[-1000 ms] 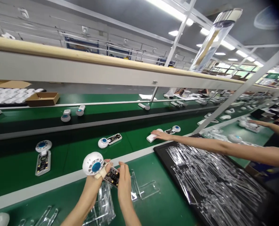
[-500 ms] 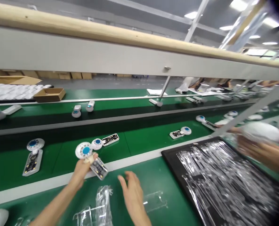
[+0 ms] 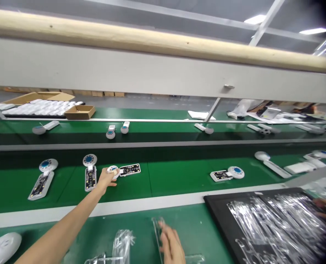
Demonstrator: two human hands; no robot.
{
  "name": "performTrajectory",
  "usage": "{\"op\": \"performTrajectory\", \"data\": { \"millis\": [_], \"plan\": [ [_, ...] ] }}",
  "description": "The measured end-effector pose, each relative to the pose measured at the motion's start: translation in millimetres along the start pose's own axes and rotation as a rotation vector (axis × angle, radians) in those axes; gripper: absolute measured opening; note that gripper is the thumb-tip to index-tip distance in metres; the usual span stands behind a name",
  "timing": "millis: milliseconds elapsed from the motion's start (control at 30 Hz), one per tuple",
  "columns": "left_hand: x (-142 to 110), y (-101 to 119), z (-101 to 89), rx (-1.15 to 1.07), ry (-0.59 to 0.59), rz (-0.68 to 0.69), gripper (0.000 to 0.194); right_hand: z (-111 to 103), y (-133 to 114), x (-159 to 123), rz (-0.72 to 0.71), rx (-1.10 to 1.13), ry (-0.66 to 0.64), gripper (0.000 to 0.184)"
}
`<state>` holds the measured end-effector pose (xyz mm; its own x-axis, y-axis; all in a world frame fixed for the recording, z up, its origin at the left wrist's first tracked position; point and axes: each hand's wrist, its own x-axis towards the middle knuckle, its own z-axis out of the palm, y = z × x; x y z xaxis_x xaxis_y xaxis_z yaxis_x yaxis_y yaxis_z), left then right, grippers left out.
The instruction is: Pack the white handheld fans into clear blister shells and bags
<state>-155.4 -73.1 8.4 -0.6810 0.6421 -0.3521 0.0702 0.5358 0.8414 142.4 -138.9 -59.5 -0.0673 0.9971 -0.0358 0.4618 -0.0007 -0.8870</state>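
Observation:
My left hand reaches over the green conveyor belt, its fingers closed on the round white head of a device with a blue centre. A black circuit board in a white housing lies just right of that head. Left of my hand, a similar device lies lengthwise on the belt, apart from my fingers. My right hand, slightly blurred, is low on the green bench, with its fingers at the edge of an upright clear plastic stand. A bagged clear plastic piece lies left of it.
A black tray of clear plastic stands sits at the right, with a co-worker's hand at its far edge. More devices lie along the belts. A cardboard box stands on the far belt. An overhead beam crosses the view.
The device in my left hand now lies on the belt, and that hand has moved onto the neighbouring white head. My right hand has dropped to the clear stand. The co-worker's arm has withdrawn rightward.

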Motion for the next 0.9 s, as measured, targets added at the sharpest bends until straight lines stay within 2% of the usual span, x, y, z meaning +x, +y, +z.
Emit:
{"op": "performTrajectory", "data": {
  "millis": [33, 100, 200, 267, 333, 433, 567, 633, 733, 833, 900],
  "plan": [
    [-5, 3, -0.7, -0.012, 0.014, 0.036, 0.062, -3, -14, 7, 0.036, 0.071, -0.043, 0.053],
    [-19, 13, -5.1, -0.012, 0.027, 0.161, 0.065, -8, -48, 22, 0.002, 0.078, -0.152, 0.053],
    [-52, 32, -10.1, -0.092, 0.031, 0.328, 0.060, -6, -96, 40, -0.253, -0.145, -0.182, 0.048],
    [-76, 44, -9.6, -0.246, 0.006, 0.293, 0.058, 5, -119, 44, -0.432, -0.276, -0.152, 0.048],
    [-97, 51, -7.5, -0.405, -0.065, 0.159, 0.060, 21, -130, 39, -0.559, -0.377, -0.118, 0.049],
    [-116, 53, -6.0, -0.535, -0.153, 0.027, 0.064, 43, -131, 26, -0.631, -0.478, -0.038, 0.049],
    [-124, 51, -10.7, -0.579, -0.132, 0.000, 0.062, 54, -122, 12, -0.636, -0.508, 0.056, 0.050],
    [-124, 51, -13.0, -0.636, -0.131, -0.031, 0.059, 51, -117, 8, -0.632, -0.495, 0.035, 0.051],
    [-130, 45, -10.4, -0.755, -0.164, -0.035, 0.052, 38, -110, 4, -0.548, -0.424, -0.105, 0.054],
    [-143, 30, 0.5, -0.858, -0.334, 0.000, 0.048, 19, -106, 0, -0.479, -0.313, -0.185, 0.054],
    [-152, 20, 8.9, -0.829, -0.479, -0.041, 0.048, 7, -107, -3, -0.488, -0.255, -0.198, 0.050]
  ]
}}
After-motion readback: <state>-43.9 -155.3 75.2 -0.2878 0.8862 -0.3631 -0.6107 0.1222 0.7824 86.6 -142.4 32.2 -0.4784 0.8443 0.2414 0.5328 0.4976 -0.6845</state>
